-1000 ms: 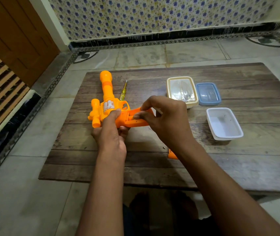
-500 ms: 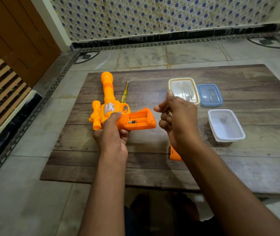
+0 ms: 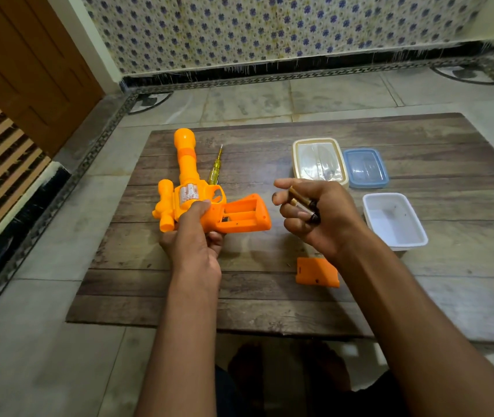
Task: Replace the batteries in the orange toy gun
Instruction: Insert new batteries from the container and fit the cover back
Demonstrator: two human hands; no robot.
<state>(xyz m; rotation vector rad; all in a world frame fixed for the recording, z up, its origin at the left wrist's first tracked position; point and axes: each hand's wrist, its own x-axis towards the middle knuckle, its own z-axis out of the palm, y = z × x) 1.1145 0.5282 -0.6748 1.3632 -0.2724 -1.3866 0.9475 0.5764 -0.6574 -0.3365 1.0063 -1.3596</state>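
Left hand (image 3: 193, 242): fingers wrapped round the toy gun (image 3: 197, 203), its handle bay open.
Right hand (image 3: 315, 218): fingers curled round two batteries (image 3: 304, 204).
Cover (image 3: 317, 272): flat on the tabletop (image 3: 270, 296), toward its near edge.

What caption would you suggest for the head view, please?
Left hand grips the orange toy gun, compartment open; right hand holds two batteries above the wooden table.

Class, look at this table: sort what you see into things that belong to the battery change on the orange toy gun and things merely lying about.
Belongs to the job:
- orange toy gun, held by the left hand
- batteries, in the right hand
- orange battery cover
- yellow screwdriver

Lying about, contents unclear:
- cream lidded box
- blue-rimmed lid
- white tub
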